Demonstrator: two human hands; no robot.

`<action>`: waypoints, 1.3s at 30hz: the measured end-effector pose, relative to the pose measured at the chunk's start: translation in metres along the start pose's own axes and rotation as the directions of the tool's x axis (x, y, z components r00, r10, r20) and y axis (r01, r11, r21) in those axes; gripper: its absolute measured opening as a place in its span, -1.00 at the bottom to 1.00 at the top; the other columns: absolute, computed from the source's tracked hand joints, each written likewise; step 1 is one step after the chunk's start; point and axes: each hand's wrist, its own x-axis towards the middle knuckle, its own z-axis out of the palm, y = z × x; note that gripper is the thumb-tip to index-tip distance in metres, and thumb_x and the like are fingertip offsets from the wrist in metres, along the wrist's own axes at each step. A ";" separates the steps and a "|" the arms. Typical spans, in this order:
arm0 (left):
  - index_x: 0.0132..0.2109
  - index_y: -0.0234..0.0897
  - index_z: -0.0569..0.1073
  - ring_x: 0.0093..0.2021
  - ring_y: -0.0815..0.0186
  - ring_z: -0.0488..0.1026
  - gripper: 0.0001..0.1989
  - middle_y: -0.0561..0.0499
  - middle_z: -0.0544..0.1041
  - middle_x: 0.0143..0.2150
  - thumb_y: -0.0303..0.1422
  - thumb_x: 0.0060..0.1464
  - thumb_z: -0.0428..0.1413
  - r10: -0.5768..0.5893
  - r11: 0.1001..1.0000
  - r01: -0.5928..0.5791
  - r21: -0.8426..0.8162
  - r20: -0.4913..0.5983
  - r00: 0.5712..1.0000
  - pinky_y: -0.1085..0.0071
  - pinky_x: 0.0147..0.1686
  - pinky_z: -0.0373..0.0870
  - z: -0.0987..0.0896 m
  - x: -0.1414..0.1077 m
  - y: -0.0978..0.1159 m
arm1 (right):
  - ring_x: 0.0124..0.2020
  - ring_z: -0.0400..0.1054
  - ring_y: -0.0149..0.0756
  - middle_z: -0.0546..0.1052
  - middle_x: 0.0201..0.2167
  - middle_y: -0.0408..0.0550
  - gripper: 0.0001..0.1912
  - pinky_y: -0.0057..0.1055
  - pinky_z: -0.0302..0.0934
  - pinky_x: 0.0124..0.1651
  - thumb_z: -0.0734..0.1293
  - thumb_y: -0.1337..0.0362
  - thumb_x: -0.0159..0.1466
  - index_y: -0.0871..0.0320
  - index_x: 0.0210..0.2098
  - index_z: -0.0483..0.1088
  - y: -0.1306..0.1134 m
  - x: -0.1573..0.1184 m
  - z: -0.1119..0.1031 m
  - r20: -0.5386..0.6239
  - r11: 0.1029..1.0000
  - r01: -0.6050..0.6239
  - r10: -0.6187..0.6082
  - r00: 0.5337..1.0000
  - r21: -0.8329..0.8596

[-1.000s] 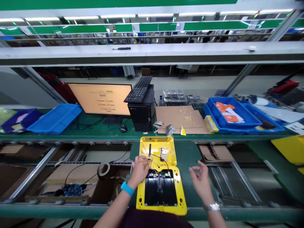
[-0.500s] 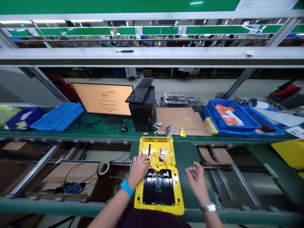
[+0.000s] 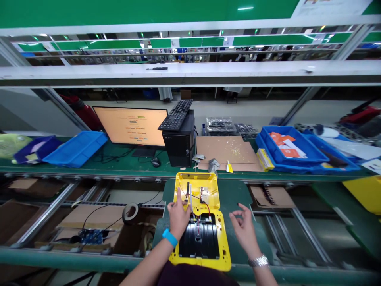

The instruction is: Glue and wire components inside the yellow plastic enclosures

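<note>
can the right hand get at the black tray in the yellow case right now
Probably yes: the right hand hovers empty beside the yellow case, with only the case rim before the black tray.

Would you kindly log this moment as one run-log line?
left hand: open, over open yellow plastic case | right hand: open, holding nothing, beside case

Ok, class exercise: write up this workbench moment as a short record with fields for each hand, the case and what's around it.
Left hand: over the yellow case, nothing visibly held, blue wristband
Right hand: open, beside the case, over the green mat, watch
Case state: opened into two halves, red wires inside
Nearby: tape roll, circuit board
Beyond: monitor, keyboard
</note>
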 end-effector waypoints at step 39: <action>0.04 -0.20 0.55 0.04 0.02 0.48 -0.62 -0.22 0.48 0.10 -0.19 0.40 -0.12 -0.098 0.938 0.054 0.341 0.113 0.989 0.10 -0.01 0.40 -0.020 -0.017 -0.014 | -0.19 0.46 -0.27 0.49 -0.14 -0.01 -0.89 -0.33 0.39 -0.11 0.34 0.37 0.30 0.14 -0.17 0.47 -0.016 0.085 0.185 0.874 0.914 0.396 -0.257 0.413 0.082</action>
